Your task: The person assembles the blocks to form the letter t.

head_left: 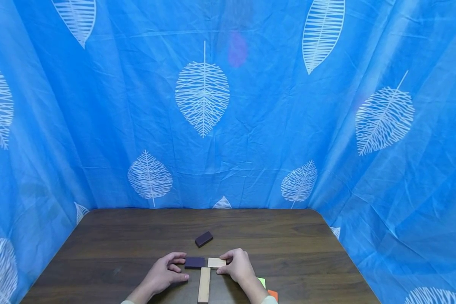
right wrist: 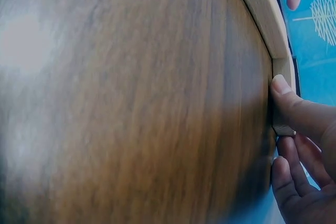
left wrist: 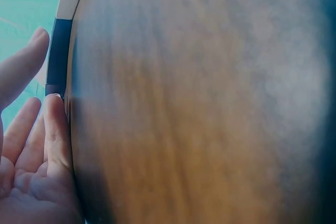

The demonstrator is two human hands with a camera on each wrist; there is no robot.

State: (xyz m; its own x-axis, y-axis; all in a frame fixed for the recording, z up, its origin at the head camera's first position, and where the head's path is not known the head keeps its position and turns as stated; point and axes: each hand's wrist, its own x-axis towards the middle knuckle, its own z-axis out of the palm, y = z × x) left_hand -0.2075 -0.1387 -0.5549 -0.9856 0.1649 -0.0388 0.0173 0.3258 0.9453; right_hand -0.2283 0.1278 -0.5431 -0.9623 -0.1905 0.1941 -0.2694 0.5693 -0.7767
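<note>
Closest to the head camera, at the bottom edge, are your sleeve cuffs [head_left: 269, 300]. Just beside the right one lie a green piece [head_left: 262, 281] and an orange piece [head_left: 272, 294], both partly hidden by your forearm; neither wrist view reveals them.

Your left hand [head_left: 164, 272], at bottom centre-left, is loosely curved and grasps nothing, thumb and forefinger apart. Its forefinger is at the left end of a dark purple block [head_left: 195, 263]. The left wrist view shows what the head view leaves uncertain: a fingertip [left wrist: 54, 103] meets that block's end, while the thumb stands clear.

Your right hand [head_left: 238, 267], at bottom centre-right, pinches a short pale block [head_left: 217, 263] between thumb and finger. In the right wrist view the thumb presses its near face, and the wood grain of the table [right wrist: 131, 103] fills most of the frame.

Only from the head view can you make out a narrow gap between the dark purple and short pale blocks, a long pale block [head_left: 204, 285] running below them to the bottom edge, and a loose dark block [head_left: 204, 239] lying tilted above. Blue cloth [head_left: 258, 109] printed with white leaves fills the upper frame.
</note>
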